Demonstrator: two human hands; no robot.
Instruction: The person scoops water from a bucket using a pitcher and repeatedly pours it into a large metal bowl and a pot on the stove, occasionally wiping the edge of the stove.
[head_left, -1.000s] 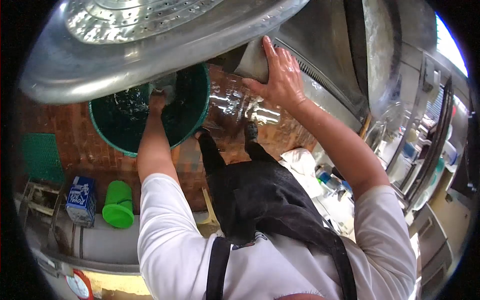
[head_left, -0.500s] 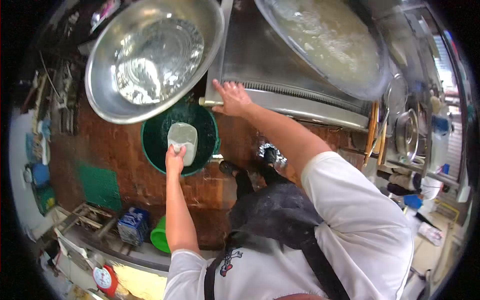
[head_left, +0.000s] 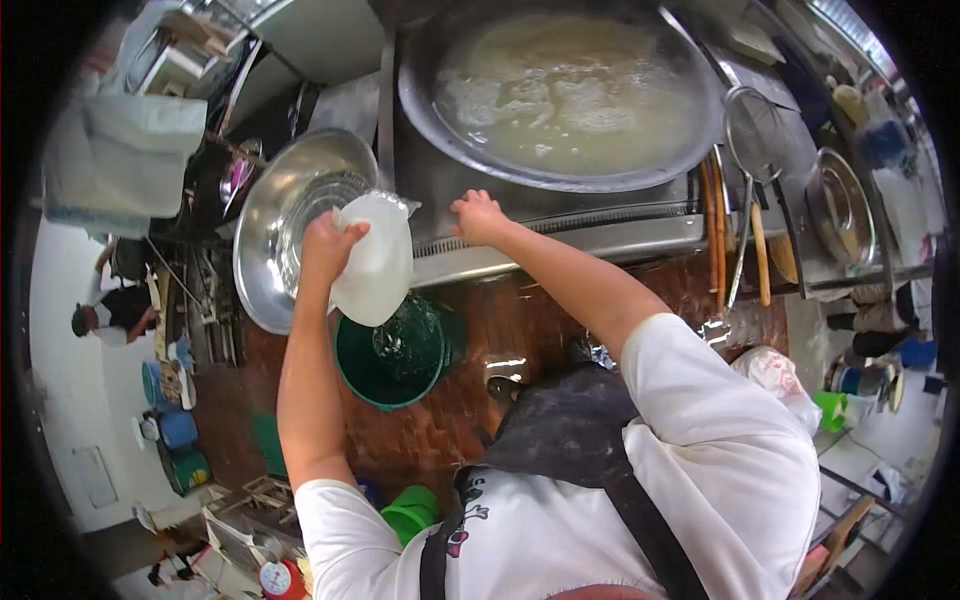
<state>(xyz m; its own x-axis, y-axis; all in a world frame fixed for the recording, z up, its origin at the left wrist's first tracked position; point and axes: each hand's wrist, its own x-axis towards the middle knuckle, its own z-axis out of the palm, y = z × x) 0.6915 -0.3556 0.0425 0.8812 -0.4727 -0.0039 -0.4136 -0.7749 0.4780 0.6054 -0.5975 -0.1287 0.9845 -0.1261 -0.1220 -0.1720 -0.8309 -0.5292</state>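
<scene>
My left hand [head_left: 328, 248] is wrapped round the handle of a white plastic scoop [head_left: 375, 270], raised above the green bucket [head_left: 390, 362] and partly overlapping the large steel basin [head_left: 265, 235] in this view. Clear liquid shows at the scoop's upper edge, and the water in the bucket is rippled. My right hand [head_left: 480, 217] is held out over the front of the steel stove [head_left: 560, 235]. Its fingers are loosely bent and apart, with nothing visible in them. Behind it sits a very wide wok [head_left: 440, 135] filled with cloudy, foamy liquid.
A wire strainer [head_left: 752, 130] and several wooden-handled tools [head_left: 760, 255] stand right of the stove, beside a metal bowl [head_left: 840, 210]. The brown floor [head_left: 500, 330] looks wet. A bright green container [head_left: 410, 512] is near my left elbow. A person [head_left: 118, 310] is at the far left.
My left hand has lifted the scoop out of the bucket, up towards the stove. My right hand has come off the stove's front edge, its fingers more bent. The view has turned towards the wok.
</scene>
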